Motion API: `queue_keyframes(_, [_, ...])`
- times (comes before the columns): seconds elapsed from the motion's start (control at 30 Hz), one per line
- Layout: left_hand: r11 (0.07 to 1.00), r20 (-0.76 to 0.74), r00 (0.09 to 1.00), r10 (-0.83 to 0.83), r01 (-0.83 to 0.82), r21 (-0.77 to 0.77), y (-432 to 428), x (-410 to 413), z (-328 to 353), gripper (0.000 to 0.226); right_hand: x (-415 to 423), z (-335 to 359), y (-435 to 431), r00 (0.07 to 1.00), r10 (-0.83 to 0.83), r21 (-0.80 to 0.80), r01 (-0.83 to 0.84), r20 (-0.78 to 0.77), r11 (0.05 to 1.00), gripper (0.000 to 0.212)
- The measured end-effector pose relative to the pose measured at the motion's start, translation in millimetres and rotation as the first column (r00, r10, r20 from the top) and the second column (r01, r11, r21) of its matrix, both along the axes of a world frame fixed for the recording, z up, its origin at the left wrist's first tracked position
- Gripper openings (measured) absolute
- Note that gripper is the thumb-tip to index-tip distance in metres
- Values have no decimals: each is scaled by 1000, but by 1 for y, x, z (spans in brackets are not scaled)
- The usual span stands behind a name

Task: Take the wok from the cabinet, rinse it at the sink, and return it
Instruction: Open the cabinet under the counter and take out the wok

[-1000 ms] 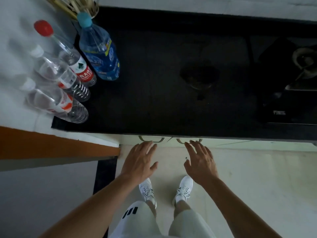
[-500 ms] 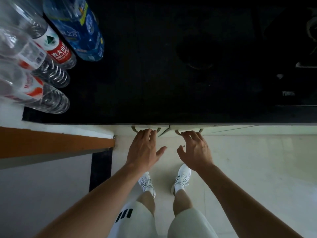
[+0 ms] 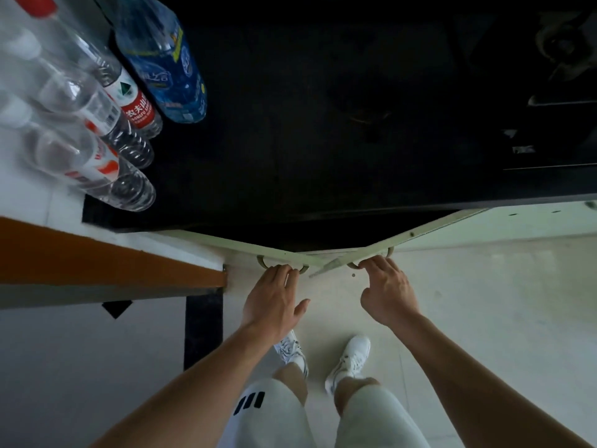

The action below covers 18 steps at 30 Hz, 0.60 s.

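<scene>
Two pale green cabinet doors under the black countertop (image 3: 323,124) stand partly swung out toward me. My left hand (image 3: 271,299) has its fingers hooked on the curved handle (image 3: 265,262) of the left door (image 3: 245,245). My right hand (image 3: 386,291) grips the handle (image 3: 389,252) of the right door (image 3: 429,226). A dark gap (image 3: 323,244) shows between the doors and the counter edge. The cabinet's inside is hidden, and no wok is visible.
Several plastic water bottles (image 3: 129,101) stand at the counter's left end, one blue (image 3: 164,59). A gas stove (image 3: 555,92) sits at the right. An orange-topped ledge (image 3: 106,257) juts out at left. My feet in white shoes (image 3: 350,357) stand on the pale floor.
Both hands reached the handles and took hold, then pulled; the two doors, shut before, now angle outward. The view has shifted closer to the counter.
</scene>
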State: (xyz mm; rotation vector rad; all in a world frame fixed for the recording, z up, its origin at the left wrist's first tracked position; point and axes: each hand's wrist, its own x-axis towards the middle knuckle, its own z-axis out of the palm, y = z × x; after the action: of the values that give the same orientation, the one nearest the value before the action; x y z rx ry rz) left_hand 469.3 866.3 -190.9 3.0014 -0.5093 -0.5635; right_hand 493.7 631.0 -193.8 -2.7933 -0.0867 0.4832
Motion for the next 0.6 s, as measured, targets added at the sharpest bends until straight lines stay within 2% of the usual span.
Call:
queue_keyframes(0.1, [1000, -15, 999, 30, -30, -10, 0, -18, 4, 66, -18, 6, -11, 996, 13, -43, -17, -84, 999, 54])
queue_keyframes(0.27, [980, -51, 985, 162, -167, -112, 1, -58, 12, 61, -56, 10, -35, 994, 28, -7, -29, -105, 1000, 50])
queue_keyframes(0.47, [956, -50, 957, 285, -287, -56, 15, -124, 10, 67, -100, 14, -77, 989, 33, 19, -31, -144, 999, 51])
queue_keyframes(0.6, [918, -65, 917, 394, -396, -22, 31, -161, 13, 79, -126, 21, -113, 987, 36, -3, -37, -158, 999, 50])
